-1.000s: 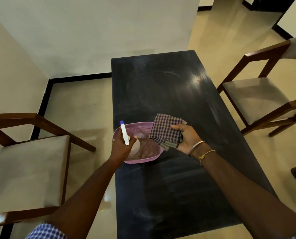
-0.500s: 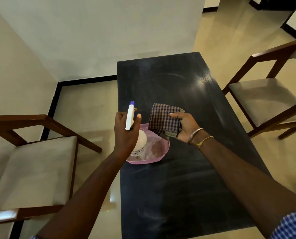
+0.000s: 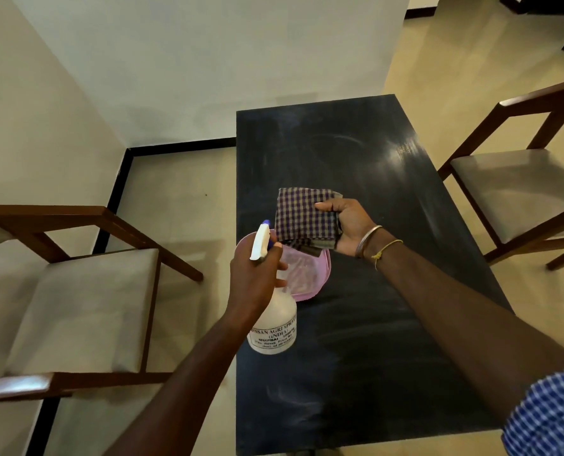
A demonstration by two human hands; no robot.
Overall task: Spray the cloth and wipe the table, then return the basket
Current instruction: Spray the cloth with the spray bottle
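My left hand [image 3: 256,278] grips the neck of a white spray bottle [image 3: 275,327] with a white and purple trigger head, held in the air above the table's left edge. The nozzle points toward a folded purple checked cloth [image 3: 303,218], which my right hand [image 3: 349,227] holds up by its right side, thumb across the front. Below both, a pink plastic basket [image 3: 307,274] sits on the dark table [image 3: 356,340] near its left edge, partly hidden by my left hand and the bottle.
A wooden chair [image 3: 66,301] with a beige seat stands left of the table. Another such chair [image 3: 524,189] stands on the right. A white wall closes off the table's far end. Beige floor lies on both sides.
My left hand has lifted the spray bottle out of the basket and raised it beside the cloth. My right hand has kept hold of the cloth, a little higher above the basket.
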